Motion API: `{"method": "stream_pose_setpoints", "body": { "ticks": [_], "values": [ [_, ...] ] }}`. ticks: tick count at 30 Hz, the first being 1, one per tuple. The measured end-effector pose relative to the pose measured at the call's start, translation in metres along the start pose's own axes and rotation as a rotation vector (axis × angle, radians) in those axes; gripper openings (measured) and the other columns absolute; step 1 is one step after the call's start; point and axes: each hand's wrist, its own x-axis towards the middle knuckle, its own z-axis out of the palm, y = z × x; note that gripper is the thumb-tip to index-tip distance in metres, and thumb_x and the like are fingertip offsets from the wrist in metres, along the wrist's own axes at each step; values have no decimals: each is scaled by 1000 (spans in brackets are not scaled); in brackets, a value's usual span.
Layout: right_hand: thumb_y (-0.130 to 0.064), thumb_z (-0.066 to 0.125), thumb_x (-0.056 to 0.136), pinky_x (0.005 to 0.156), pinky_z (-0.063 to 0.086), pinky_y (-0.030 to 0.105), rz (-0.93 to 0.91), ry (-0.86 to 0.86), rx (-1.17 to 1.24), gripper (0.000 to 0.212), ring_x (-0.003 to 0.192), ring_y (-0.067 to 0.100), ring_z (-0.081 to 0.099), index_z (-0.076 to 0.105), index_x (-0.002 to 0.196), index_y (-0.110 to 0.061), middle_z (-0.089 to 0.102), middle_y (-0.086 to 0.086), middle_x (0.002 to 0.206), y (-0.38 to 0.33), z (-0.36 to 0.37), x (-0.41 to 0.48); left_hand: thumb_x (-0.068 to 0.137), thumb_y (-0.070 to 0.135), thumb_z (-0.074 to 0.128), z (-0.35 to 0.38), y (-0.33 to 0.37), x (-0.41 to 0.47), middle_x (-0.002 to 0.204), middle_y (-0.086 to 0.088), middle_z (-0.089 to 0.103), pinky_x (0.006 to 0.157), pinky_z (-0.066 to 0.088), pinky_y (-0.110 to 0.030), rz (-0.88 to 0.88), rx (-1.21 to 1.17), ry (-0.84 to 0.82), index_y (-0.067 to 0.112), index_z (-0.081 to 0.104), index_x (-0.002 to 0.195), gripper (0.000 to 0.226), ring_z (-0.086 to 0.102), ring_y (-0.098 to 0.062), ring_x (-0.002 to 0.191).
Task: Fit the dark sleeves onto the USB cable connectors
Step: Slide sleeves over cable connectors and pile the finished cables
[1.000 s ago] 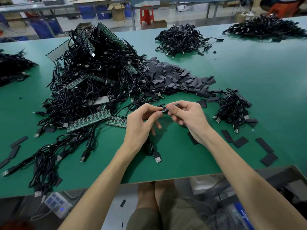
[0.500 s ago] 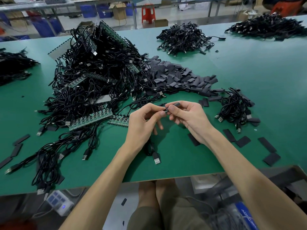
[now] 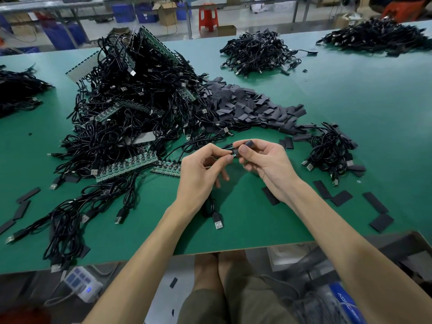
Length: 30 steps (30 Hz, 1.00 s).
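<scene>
L hand (image 3: 201,169) pinches cable end (image 3: 221,148); R hand (image 3: 264,160) pinches dark sleeve (image 3: 236,152) at its connector, over table (image 3: 245,230). Seating unclear. Small bundle (image 3: 332,148) prob. done; big cable pile (image 3: 131,108) + sleeve heap (image 3: 245,106) remain: early.

Matt green table (image 3: 350,101), glossy black cables (image 3: 131,108), matt dark sleeves (image 3: 245,106), shiny metal connector (image 3: 218,225).

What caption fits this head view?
Left hand pinches a cable, right hand pinches a dark sleeve at its end, above the green table.
</scene>
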Motion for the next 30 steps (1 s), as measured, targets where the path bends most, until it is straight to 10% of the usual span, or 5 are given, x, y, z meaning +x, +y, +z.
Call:
{"method": "stream_pose_setpoints", "body": {
  "ticks": [30],
  "values": [
    [-15, 72, 82, 67, 57, 20, -6, -80, -14, 29, 73, 14, 67, 73, 107, 1, 73, 8, 84, 0, 5, -1, 97, 24, 71, 1, -5, 0, 62, 2, 67, 41, 45, -26, 12, 104, 59, 27, 70, 93, 5, 58, -16, 44]
  ]
}}
